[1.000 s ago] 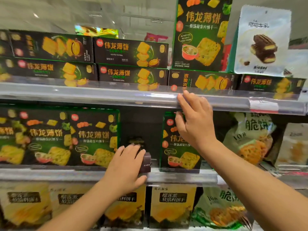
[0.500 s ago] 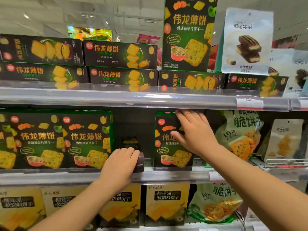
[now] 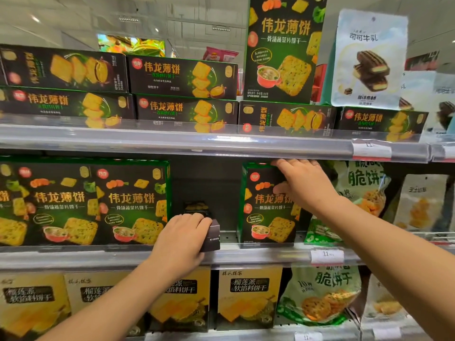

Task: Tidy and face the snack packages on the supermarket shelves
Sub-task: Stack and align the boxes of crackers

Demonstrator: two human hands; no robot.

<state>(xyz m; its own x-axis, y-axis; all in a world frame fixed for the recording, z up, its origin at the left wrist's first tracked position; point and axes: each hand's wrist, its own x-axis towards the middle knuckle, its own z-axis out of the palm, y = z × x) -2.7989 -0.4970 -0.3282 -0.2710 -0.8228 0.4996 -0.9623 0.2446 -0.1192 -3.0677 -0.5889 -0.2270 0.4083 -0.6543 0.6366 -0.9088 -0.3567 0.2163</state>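
Change: right hand point(image 3: 304, 184) has dropped from the upper shelf rail onto the top of a lone green box point(image 3: 267, 212); left hand point(image 3: 182, 238) stays on its small dark box point(image 3: 212, 235).
Shelves point(image 3: 172, 141): three tiers in view; middle tier holds the work.
Green boxes, left point(image 3: 86, 203): two upright, faces forward, side by side on the middle tier.
Gap: open space between those boxes and the lone box; the small dark box lies in it at the front lip.
Lone green box: upright, face forward, beside a green bag point(image 3: 362, 190).
Right hand: fingers curled over the box's top right corner, thumb on its face; gripping.
Left hand: closed over the small dark box's near end, palm down.
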